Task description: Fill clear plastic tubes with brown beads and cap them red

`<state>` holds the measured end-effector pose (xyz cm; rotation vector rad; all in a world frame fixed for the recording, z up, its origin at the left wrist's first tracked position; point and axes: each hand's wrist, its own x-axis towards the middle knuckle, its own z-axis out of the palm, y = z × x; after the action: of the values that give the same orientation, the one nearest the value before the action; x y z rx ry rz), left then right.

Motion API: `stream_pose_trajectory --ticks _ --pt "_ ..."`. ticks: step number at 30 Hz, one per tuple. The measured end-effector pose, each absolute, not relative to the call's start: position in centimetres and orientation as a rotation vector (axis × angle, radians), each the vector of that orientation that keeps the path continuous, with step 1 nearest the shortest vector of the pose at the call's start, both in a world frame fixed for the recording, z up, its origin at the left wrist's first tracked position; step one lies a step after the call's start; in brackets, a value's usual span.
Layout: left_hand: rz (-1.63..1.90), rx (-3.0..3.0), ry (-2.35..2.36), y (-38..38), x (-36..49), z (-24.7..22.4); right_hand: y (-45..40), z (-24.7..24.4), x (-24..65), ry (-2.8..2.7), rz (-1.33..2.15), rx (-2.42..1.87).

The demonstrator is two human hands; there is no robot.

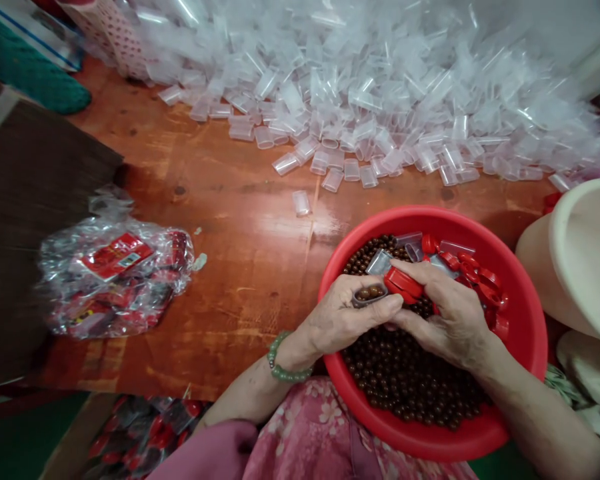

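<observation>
Over a red basin (525, 320) my two hands are close together. My left hand (343, 317) holds a small clear container (370, 294) with brown beads showing at its mouth. My right hand (447, 310) grips a red cap (403, 285) with thumb and fingers, just right of the container's mouth. Many dark brown beads (415, 380) lie in the basin below. Several loose red caps (487, 287) and a few clear containers (379, 262) lie at the basin's far side.
A big heap of clear empty containers (350, 100) covers the far side of the wooden table (230, 267). One container (301, 203) stands apart. A plastic bag (115, 280) of red-capped items lies left. White buckets (555, 267) stand right; more red-capped items (140, 433) are below the table.
</observation>
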<state>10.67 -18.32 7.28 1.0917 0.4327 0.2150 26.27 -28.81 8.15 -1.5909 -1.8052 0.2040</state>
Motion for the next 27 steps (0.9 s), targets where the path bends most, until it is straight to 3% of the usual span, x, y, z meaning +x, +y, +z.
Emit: stream_pose_trajectory --ticks 12,19,27 --pt "0.041 0.864 0.34 -17.9 11.0 7.2 -29.8 9.1 27.3 -1.714 0.294 -1.643" --pt "0.082 0.629 0.142 -17.6 10.9 6.0 -30.1 9.1 29.1 -1.475 0.544 -1.667" --pt "0.073 0.566 0.221 -17.5 11.3 6.0 -29.6 9.2 29.5 -1.224 0.743 -1.639"
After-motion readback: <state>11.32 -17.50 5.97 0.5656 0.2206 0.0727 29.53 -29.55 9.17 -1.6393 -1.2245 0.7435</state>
